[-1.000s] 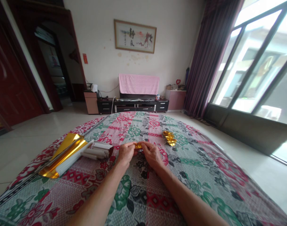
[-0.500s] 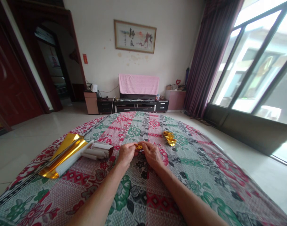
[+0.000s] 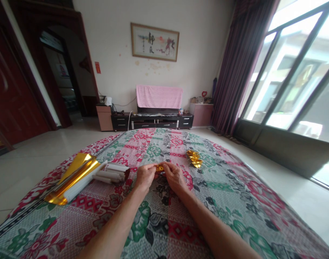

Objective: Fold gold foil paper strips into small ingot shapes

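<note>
Between my fingertips is a small piece of shiny gold paper [image 3: 160,168], mostly covered by the fingers, so its shape is hard to make out. My left hand [image 3: 146,177] pinches its left end. My right hand [image 3: 175,176] closes on the right end, thumb on top. Both hands are just above the flowered tablecloth. Several folded gold paper pieces [image 3: 194,158] lie in a short row to the right, beyond my right hand. On the left rest gold paper sheets [image 3: 79,175], partly rolled, beside several white paper rolls [image 3: 113,172].
A patterned red, green and grey cloth [image 3: 213,223] covers the round table. Past its far edge stand a low black cabinet [image 3: 121,122] and a television under a pink cloth [image 3: 159,96]. Tall windows [image 3: 293,79] and a purple curtain [image 3: 231,68] are on the right.
Both hands stay in nearly the same place, still gripping the gold paper. Its visible part between the fingers looks slightly different; nothing else has moved.
</note>
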### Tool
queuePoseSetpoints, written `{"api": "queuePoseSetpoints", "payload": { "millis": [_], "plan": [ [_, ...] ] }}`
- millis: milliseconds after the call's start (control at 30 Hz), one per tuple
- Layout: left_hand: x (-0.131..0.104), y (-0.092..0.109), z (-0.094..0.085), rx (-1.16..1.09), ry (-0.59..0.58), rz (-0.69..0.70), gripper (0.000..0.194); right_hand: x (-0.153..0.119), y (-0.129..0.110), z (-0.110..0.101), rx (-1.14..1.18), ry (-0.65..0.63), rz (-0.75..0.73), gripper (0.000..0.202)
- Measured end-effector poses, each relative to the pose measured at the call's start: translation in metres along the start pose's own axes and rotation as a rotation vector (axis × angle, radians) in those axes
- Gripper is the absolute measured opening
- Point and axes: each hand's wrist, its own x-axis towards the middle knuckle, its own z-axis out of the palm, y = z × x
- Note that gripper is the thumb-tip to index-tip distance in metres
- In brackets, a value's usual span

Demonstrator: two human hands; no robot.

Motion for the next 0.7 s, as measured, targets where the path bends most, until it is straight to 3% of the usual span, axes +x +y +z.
{"api": "queuePoseSetpoints", "payload": {
  "millis": [700],
  "plan": [
    [0.0013, -0.0008, -0.0009, -0.006, 0.015, -0.019, 0.026, -0.0011, -0.0040, -0.0014, -0.015, -0.043, -0.027, 0.028]
  ]
}}
